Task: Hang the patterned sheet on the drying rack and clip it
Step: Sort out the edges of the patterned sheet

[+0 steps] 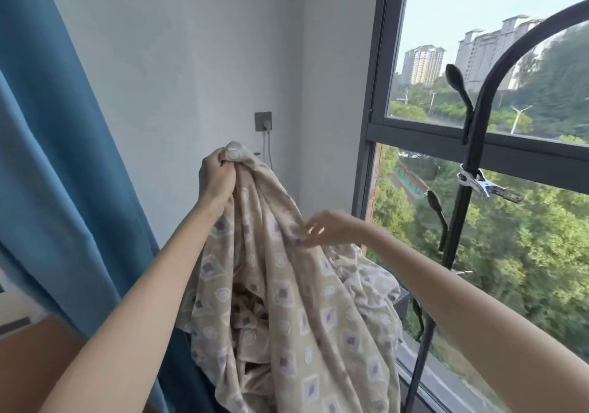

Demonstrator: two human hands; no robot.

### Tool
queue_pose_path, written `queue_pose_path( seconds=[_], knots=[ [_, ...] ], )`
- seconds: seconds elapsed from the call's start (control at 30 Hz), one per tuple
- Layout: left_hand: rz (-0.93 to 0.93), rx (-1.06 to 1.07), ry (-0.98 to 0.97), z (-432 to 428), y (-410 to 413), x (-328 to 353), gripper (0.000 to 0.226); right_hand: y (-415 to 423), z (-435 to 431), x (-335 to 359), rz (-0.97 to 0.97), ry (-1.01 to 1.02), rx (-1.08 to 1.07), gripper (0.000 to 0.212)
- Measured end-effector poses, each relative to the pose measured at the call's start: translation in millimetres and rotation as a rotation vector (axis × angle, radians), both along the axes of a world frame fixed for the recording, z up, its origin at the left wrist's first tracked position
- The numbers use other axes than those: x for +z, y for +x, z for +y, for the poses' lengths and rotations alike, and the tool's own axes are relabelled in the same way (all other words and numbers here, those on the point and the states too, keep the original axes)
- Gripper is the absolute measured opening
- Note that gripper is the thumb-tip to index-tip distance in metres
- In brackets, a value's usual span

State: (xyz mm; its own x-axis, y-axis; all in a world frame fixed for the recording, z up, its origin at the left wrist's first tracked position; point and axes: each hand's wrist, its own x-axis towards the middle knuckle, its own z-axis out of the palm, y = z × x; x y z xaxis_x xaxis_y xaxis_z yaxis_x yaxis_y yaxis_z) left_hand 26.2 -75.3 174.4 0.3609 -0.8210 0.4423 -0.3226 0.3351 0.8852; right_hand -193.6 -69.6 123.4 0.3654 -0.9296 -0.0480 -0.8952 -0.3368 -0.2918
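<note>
The beige patterned sheet point(287, 301) hangs bunched in front of me, printed with pale and purple squares. My left hand point(218, 175) grips its top in a fist, raised at chest height. My right hand point(328, 227) is blurred and touches a fold lower on the right with loosely spread fingers. The black metal drying rack point(478, 119) curves up on the right by the window, apart from the sheet. A clear plastic clip point(487, 184) is clamped on its upright.
A blue curtain point(63, 157) hangs on the left. A white wall with a socket and plugged cable point(264, 122) is behind the sheet. The large window point(414, 132) with a dark frame fills the right side. Black leaf-shaped hooks point(455, 78) stick out from the rack.
</note>
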Motion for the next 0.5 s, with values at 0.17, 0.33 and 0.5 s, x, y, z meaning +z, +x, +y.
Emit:
queue_pose_path(
  seconds=[0.17, 0.33, 0.5],
  knots=[
    [0.056, -0.168, -0.020, 2, 1, 1, 0.029, -7, 3, -61, -0.143, 0.132, 0.003, 0.098],
    [0.011, -0.244, -0.024, 6, 3, 1, 0.031, -2, -9, -49, -0.286, 0.164, -0.013, 0.048],
    [-0.066, -0.117, -0.053, 4, 22, -3, 0.026, -12, -11, -26, -0.322, 0.019, -0.054, 0.033]
  ],
)
